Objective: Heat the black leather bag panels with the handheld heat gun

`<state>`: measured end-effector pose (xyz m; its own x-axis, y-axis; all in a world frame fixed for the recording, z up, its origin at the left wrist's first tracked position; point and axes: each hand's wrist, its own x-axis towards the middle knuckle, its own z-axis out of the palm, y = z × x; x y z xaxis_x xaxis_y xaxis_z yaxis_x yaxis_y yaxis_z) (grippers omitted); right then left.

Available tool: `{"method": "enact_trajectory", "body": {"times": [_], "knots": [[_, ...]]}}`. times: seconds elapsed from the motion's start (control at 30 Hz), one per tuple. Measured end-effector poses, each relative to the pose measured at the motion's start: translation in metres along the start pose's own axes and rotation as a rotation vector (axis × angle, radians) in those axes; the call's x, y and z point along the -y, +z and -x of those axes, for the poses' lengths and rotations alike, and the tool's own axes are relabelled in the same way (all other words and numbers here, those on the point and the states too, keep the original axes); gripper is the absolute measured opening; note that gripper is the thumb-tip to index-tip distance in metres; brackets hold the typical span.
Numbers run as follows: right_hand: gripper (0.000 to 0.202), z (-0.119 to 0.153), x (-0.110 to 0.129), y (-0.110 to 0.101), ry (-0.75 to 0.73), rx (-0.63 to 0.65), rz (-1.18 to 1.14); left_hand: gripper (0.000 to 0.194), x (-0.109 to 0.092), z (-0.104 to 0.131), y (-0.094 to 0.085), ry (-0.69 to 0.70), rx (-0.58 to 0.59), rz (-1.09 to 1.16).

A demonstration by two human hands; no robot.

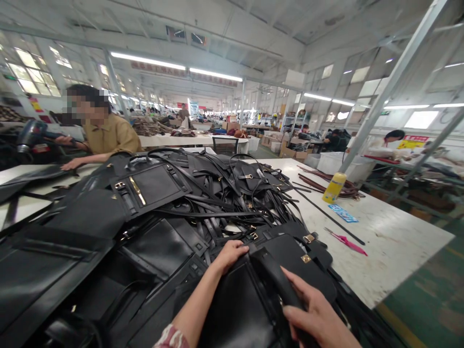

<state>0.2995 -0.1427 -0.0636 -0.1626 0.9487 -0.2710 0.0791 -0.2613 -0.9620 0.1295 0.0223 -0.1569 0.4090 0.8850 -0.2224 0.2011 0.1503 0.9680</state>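
A black leather bag (pixel 286 256) with gold clasps lies at the near edge of a big heap of black bag pieces and straps (pixel 203 193). My left hand (pixel 229 254) grips the top edge of the bag panel, fingers curled over it. My right hand (pixel 316 315) lies on the bag's thick black handle (pixel 271 280), fingers wrapped partly around it. Both hands are low in the view, close to me.
On the white table (pixel 391 241) to the right lie pink snips (pixel 348 241), a blue card (pixel 342 213), a yellow bottle (pixel 334 187) and a long black strap. A co-worker (pixel 105 133) at the far left holds a heat gun (pixel 31 137). A metal post (pixel 391 82) rises at the right.
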Motion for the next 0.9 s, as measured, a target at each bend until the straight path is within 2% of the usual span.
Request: {"method": "enact_trajectory", "body": {"times": [0.07, 0.17, 0.33, 0.43, 0.53, 0.7, 0.9], "knots": [[0.069, 0.005, -0.005, -0.001, 0.006, 0.013, 0.001, 0.025, 0.002, 0.005, -0.001, -0.02, 0.065, 0.121], [0.07, 0.0, -0.009, 0.001, 0.002, 0.017, -0.039, 0.025, 0.005, 0.011, 0.0, -0.03, 0.107, 0.265], [0.082, -0.008, 0.007, 0.001, -0.039, -0.101, -0.012, 0.032, 0.006, 0.016, -0.001, -0.026, 0.118, 0.408], [0.08, 0.007, 0.013, -0.005, -0.015, -0.015, -0.001, 0.034, 0.007, 0.016, -0.001, -0.037, 0.128, 0.451], [0.078, 0.016, 0.004, -0.006, 0.013, 0.076, -0.011, 0.036, 0.009, 0.017, -0.002, -0.033, 0.139, 0.497], [0.084, 0.003, -0.009, 0.001, 0.059, 0.114, -0.091, 0.044, 0.014, 0.02, -0.002, 0.002, 0.1, 0.568], [0.081, -0.004, 0.008, 0.001, 0.074, 0.138, -0.083, 0.053, 0.02, 0.021, -0.001, 0.022, 0.094, 0.63]]}}
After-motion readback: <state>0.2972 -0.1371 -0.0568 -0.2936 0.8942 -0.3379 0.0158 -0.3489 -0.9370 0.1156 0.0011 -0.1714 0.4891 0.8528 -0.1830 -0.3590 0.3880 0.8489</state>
